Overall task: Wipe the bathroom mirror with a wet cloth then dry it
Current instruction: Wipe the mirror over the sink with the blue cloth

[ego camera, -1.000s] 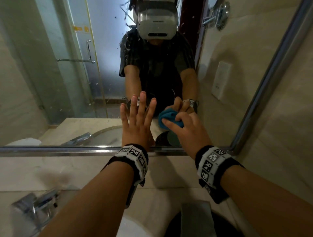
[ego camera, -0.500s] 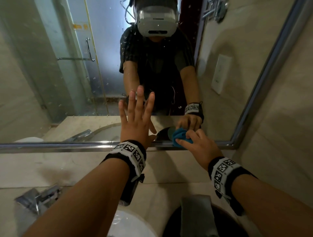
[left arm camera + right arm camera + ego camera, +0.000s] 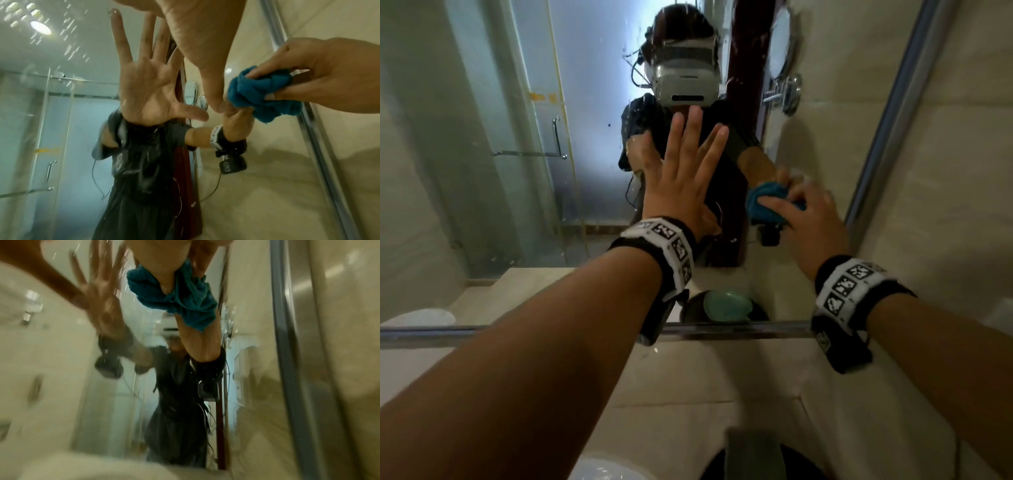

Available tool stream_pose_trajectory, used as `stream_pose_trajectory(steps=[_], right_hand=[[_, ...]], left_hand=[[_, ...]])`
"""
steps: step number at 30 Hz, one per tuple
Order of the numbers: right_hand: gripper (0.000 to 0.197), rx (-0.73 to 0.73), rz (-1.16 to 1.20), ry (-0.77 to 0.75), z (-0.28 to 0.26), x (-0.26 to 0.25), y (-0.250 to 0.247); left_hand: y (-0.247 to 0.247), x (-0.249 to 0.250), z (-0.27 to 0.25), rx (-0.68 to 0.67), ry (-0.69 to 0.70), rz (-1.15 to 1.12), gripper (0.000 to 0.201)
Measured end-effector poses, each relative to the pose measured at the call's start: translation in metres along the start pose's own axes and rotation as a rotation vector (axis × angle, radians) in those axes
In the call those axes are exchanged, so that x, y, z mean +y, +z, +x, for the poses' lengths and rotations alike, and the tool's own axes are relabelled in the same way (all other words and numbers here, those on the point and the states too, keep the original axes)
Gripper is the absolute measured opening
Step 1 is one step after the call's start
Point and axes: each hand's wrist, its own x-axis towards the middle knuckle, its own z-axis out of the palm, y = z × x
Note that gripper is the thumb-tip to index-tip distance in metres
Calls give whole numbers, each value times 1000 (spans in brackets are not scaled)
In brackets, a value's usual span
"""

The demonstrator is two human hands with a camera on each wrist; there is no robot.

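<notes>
The person's left hand [image 3: 681, 178] is flat on the big metal-framed wall mirror [image 3: 482, 171], fingers straight and spread, holding nothing, prob. bracing. The right hand [image 3: 808, 219] has fingers and thumb curled round a bunched teal terry cloth [image 3: 767, 198], pressing it to the glass w/ the wad near the mirror's right frame edge, approx. level w/ the left wrist. In the left wrist view the cloth [image 3: 261, 94] sits crumpled between thumb and fingers of the right hand [image 3: 329, 76]; the right wrist view is blurred, cloth [image 3: 185, 300] dangling a loose corner. Droplets and smears show on the glass higher up, so I'd judge this the wet-wipe stage, still early, drying not yet begun. Next move prob. calls for sweeping the cloth up and across twd the spotted upper left area, keeping firm pressure, re-bunching the loose corner so it doesn't drag. A pale stone table [image 3: 705, 377] runs below the mirror.
</notes>
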Motion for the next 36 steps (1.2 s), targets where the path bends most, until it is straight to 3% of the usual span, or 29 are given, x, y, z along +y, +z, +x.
stream_pose_trajectory(steps=[2, 6, 8, 10, 12, 13, 15, 16, 19, 25, 29, 34, 35, 36], right_hand=[[61, 114, 34, 85, 23, -4, -15], [30, 161, 98, 113, 41, -16, -30], [46, 81, 83, 63, 34, -14, -28], [79, -61, 0, 5, 28, -11, -27], [89, -94, 19, 15, 30, -12, -32], [81, -74, 80, 46, 34, -14, -36], [40, 103, 354, 183, 51, -20, -48], [30, 212, 493, 237, 62, -21, -56], [33, 393, 545, 263, 89, -16, -74], [38, 489, 537, 333, 85, -18, -69], [34, 324, 477, 303, 48, -15, -53], [12, -119, 184, 197, -5, 6, -28], [19, -182, 117, 168, -8, 8, -27], [39, -201, 64, 127, -9, 9, -30]], left_hand=[[-13, 2, 22, -2, -17, 23, 138], [-18, 3, 42, -69, -52, 45, 147], [-16, 3, 41, -61, -59, 51, 150], [-15, 4, 40, -54, -67, 63, 151], [-15, 5, 40, -54, -66, 66, 152], [-15, 5, 40, -52, -67, 65, 152], [-13, 5, 41, -47, -74, 62, 154], [-12, 5, 41, -46, -77, 63, 155], [-12, 5, 41, -54, -77, 60, 156], [-13, 8, 39, -59, -87, 67, 156], [-13, 9, 39, -58, -93, 64, 156], [-12, 9, 40, -59, -104, 52, 159], [-13, 10, 39, -59, -108, 47, 158], [-13, 10, 38, -62, -107, 42, 157]])
